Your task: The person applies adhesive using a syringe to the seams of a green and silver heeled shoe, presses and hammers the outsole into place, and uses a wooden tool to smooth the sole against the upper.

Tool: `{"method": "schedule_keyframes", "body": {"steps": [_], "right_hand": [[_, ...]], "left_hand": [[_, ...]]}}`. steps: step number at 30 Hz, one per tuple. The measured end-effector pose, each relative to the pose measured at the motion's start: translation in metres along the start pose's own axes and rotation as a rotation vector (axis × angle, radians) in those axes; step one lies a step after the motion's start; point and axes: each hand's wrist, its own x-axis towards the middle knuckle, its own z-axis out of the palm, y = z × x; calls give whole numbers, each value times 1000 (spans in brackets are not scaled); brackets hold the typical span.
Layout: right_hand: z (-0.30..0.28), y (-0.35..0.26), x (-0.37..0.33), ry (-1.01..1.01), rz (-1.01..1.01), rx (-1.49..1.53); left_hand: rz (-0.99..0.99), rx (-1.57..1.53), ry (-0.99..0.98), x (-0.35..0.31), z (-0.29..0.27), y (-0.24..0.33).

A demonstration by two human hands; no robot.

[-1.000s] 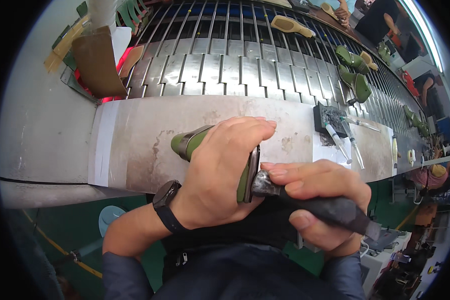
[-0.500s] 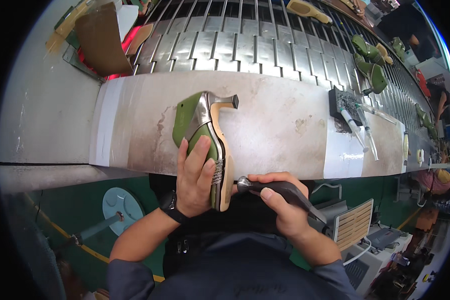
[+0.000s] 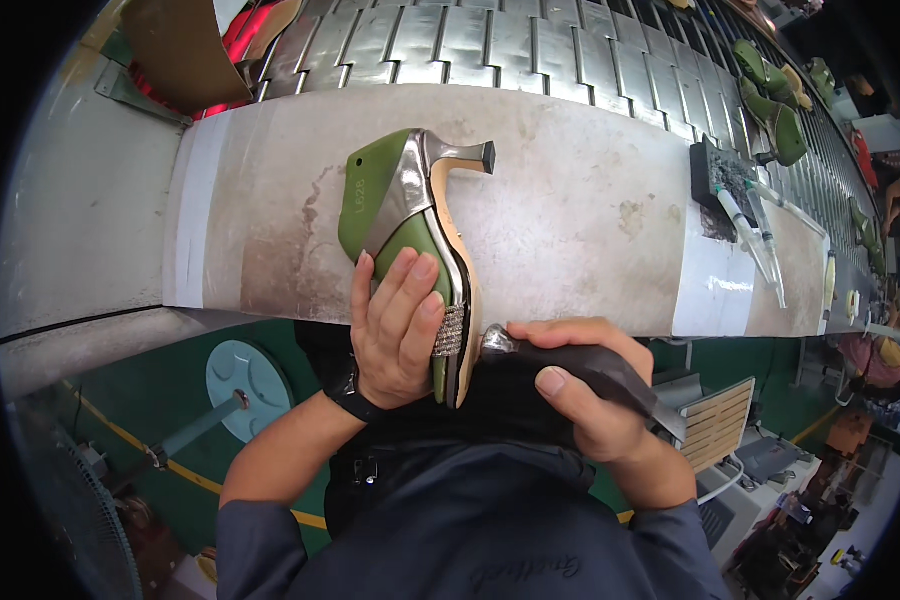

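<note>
My left hand (image 3: 398, 335) is wrapped round the toe part of a high-heeled shoe (image 3: 425, 215), which lies on its side over the bench's near edge. A green plastic last (image 3: 370, 195) fills the shoe. Silver trim covers its back and heel, and a sparkling band crosses the front; the tan sole faces right. In my right hand (image 3: 600, 395) is a dark cobbler's hammer (image 3: 580, 372), gripped by its body. Its shiny rounded face sits close beside the sole near the toe; whether they touch I cannot tell.
The pale worktop (image 3: 570, 220) carries a dark block (image 3: 720, 175) with several syringes (image 3: 755, 235) at the right. Beyond runs a slatted metal conveyor (image 3: 450, 45) with more green shoes (image 3: 775, 115). A brown board (image 3: 175, 50) stands at the far left; a blue round-based stand (image 3: 245, 390) is below.
The view has shifted, so bench and conveyor sit higher. The shoe has turned slightly in my left hand. The hammer's face has come nearer to the sole.
</note>
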Motion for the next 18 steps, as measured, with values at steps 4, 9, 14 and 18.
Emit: {"method": "schedule_keyframes", "body": {"steps": [4, 9, 14, 18], "right_hand": [[-9, -27, 27, -97, -140, -107], [-7, -27, 71, -272, -342, -307], [-6, -32, 78, -407, -494, -467], [3, -32, 66, -398, -474, -491]], "left_hand": [[-27, -28, 47, 3, 5, 3], [-51, -24, 67, 1, 8, 3], [-39, -29, 18, -5, 2, 0], [-96, -84, 23, -2, 2, 4]]}}
